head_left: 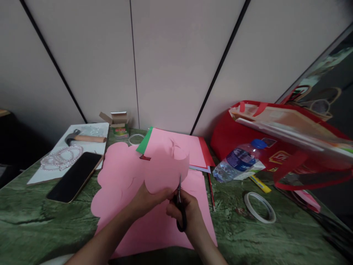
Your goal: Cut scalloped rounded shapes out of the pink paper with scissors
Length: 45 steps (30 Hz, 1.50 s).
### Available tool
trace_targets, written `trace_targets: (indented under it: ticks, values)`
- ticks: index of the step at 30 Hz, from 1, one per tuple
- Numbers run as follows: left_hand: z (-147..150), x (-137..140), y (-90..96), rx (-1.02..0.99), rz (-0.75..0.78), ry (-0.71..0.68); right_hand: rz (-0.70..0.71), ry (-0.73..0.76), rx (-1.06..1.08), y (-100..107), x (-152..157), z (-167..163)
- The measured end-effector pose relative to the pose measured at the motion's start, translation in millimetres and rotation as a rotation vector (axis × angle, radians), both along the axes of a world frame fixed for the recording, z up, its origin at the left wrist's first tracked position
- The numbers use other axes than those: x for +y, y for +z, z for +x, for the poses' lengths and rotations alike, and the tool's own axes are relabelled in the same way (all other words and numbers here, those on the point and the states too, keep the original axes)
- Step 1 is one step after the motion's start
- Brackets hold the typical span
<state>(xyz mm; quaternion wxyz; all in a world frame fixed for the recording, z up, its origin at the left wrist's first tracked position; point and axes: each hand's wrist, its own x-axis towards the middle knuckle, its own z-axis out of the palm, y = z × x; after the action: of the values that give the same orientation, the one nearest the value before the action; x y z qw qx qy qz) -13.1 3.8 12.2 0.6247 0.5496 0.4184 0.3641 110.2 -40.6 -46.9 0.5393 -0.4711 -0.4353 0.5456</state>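
Observation:
My left hand (150,198) pinches the lower edge of a pink paper piece (165,173) with a curved outline, lifted over the other sheets. In my right hand (190,208) is a pair of scissors (180,206) with dark handles, fingers closed round the loops. The blades point away from me and meet the right side of the held paper, close to my left fingertips. Beneath both hands lies a large pink sheet (162,235). To the left is a pink piece with a scalloped edge (106,184). The scissors' exact blade opening is hard to make out.
Left: a phone (74,178), beaded strand (62,158), hammer (85,138) and small open box (120,127). Right: a water bottle (237,162), tape roll (259,208), yellow cutter (260,184), pencil (211,191) and red bag (223,129). More coloured sheets (205,151) lie behind, near the wall.

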Motion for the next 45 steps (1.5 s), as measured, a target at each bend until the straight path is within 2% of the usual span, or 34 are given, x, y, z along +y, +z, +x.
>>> trace_targets:
  ticks: [5, 14, 40, 45]
  values:
    - [-0.7, 2.0, -13.3, 0.000, 0.039, -0.014, -0.042, -0.004, 0.034, -7.4, 1.9, 0.3]
    - [-0.7, 4.6, -27.2, -0.014, 0.091, 0.013, -0.107, -0.056, 0.029, 4.6, 1.4, -3.5]
    - [-5.5, 11.0, -36.3, -0.098, 0.028, 0.061, -0.129, -0.073, 0.021, 11.1, 0.9, -5.1]
    - [-2.9, 10.8, -30.8, -0.122, 0.113, 0.066, -0.179, -0.119, 0.070, 15.6, 1.3, -8.7]
